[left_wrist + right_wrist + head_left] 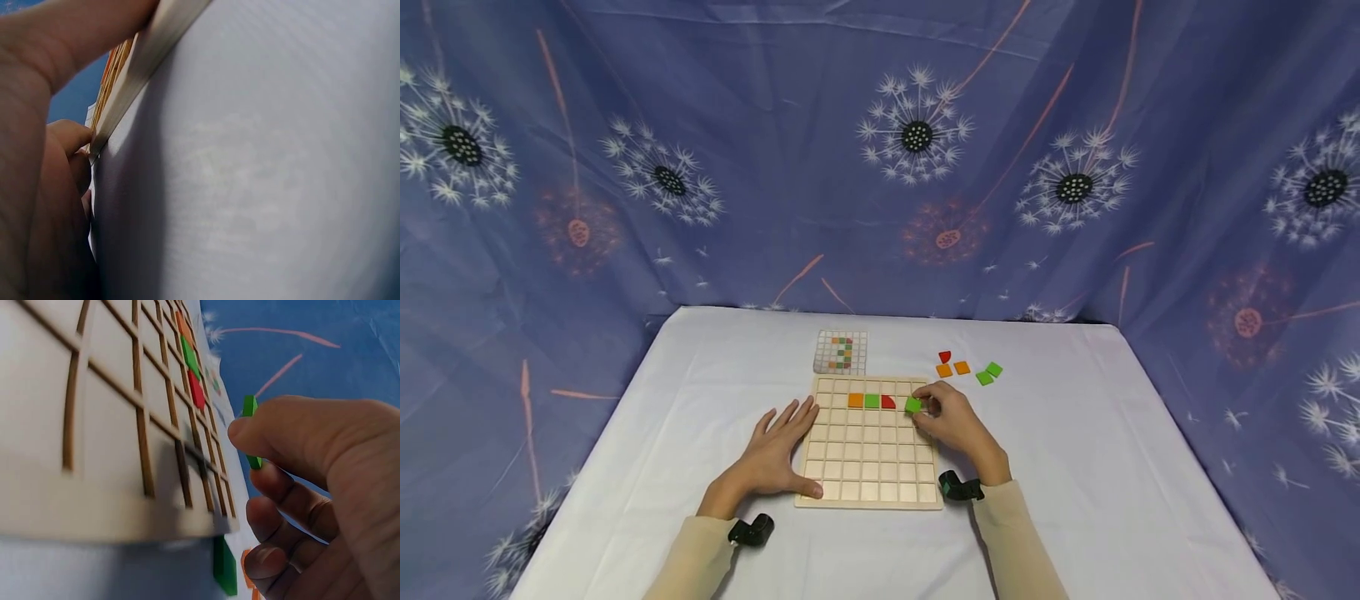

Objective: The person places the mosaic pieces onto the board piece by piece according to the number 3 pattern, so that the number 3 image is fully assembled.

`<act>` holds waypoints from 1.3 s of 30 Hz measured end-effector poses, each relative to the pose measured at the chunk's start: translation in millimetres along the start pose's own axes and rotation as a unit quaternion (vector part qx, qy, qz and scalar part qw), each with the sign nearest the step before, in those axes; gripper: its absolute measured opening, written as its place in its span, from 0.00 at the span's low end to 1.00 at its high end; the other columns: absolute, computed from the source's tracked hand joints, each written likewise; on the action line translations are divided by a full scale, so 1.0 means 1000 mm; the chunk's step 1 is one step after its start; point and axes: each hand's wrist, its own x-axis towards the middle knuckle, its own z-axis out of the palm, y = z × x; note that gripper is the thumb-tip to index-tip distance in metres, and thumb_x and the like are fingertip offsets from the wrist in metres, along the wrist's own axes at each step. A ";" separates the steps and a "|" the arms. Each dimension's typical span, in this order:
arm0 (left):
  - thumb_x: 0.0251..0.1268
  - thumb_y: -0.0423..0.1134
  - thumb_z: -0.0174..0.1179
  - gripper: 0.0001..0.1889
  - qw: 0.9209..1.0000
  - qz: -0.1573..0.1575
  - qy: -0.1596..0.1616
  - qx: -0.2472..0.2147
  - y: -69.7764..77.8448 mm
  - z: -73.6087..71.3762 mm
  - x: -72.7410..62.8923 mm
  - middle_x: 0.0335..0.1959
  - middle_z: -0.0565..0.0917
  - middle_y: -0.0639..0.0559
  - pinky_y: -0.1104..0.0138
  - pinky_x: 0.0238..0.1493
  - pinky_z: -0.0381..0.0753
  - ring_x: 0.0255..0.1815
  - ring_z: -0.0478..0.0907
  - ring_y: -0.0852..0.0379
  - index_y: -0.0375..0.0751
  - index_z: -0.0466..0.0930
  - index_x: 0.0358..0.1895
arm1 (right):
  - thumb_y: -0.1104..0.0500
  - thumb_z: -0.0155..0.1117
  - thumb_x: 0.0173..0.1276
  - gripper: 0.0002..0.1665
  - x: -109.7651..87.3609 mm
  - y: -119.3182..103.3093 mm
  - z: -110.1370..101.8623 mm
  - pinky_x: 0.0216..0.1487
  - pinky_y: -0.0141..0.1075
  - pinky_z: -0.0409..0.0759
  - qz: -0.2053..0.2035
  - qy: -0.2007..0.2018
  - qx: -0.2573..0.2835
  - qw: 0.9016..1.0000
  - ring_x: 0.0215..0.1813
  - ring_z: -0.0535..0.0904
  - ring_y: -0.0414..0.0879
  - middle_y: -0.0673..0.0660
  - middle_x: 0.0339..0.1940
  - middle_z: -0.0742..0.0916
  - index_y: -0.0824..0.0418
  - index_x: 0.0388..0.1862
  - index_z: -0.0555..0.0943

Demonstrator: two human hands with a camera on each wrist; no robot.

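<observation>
Between thumb and forefinger, my right hand point(958, 419) pinches a green square tile point(913, 405), held over the right side of the wooden grid board point(871, 454). In the right wrist view the green tile point(250, 405) is tilted on edge, above the board's surface. An orange square tile point(855, 401), a green square tile point(872, 402) and a red quarter-circle tile point(888, 402) lie side by side in a row near the board's far edge. My left hand point(773, 457) rests along the board's left edge, fingers spread, its thumb on the near left corner.
Behind the board lies a small gridded card point(841, 352) with a coloured pattern of squares. Loose on the white table point(1060, 433), beyond my right hand, are a red quarter-circle tile point(945, 357), two orange tiles point(962, 367) and two green tiles point(984, 378). A blue dandelion-print curtain point(805, 167) hangs behind.
</observation>
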 end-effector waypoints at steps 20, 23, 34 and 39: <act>0.31 0.76 0.76 0.75 1.000 0.000 0.002 -0.002 -0.002 0.003 0.002 0.86 0.51 0.44 0.37 0.79 0.41 0.85 0.48 0.37 0.38 0.52 0.83 | 0.65 0.70 0.66 0.17 0.009 -0.009 0.017 0.44 0.38 0.80 -0.020 -0.002 0.008 1.000 0.42 0.76 0.43 0.52 0.46 0.84 0.59 0.54 0.86; 0.31 0.76 0.76 0.75 1.000 0.000 0.001 -0.004 -0.003 0.003 0.002 0.86 0.51 0.44 0.37 0.79 0.41 0.85 0.48 0.37 0.38 0.52 0.83 | 0.65 0.69 0.66 0.17 0.009 -0.009 0.019 0.44 0.38 0.80 -0.025 -0.004 0.002 1.000 0.42 0.76 0.42 0.53 0.46 0.83 0.60 0.54 0.86; 0.30 0.76 0.76 0.75 1.000 -0.006 0.000 -0.004 -0.002 0.003 0.002 0.86 0.51 0.44 0.37 0.80 0.41 0.85 0.47 0.38 0.39 0.52 0.83 | 0.65 0.68 0.68 0.17 0.006 -0.014 0.022 0.47 0.40 0.81 -0.022 -0.025 0.005 0.999 0.45 0.76 0.43 0.54 0.50 0.83 0.60 0.56 0.86; 0.30 0.76 0.76 0.75 1.000 -0.005 0.001 -0.005 -0.002 0.004 0.002 0.86 0.51 0.44 0.38 0.80 0.41 0.85 0.48 0.38 0.39 0.52 0.83 | 0.64 0.68 0.68 0.18 0.005 -0.013 0.025 0.45 0.38 0.79 -0.020 -0.033 0.003 0.999 0.43 0.75 0.42 0.53 0.50 0.84 0.60 0.57 0.86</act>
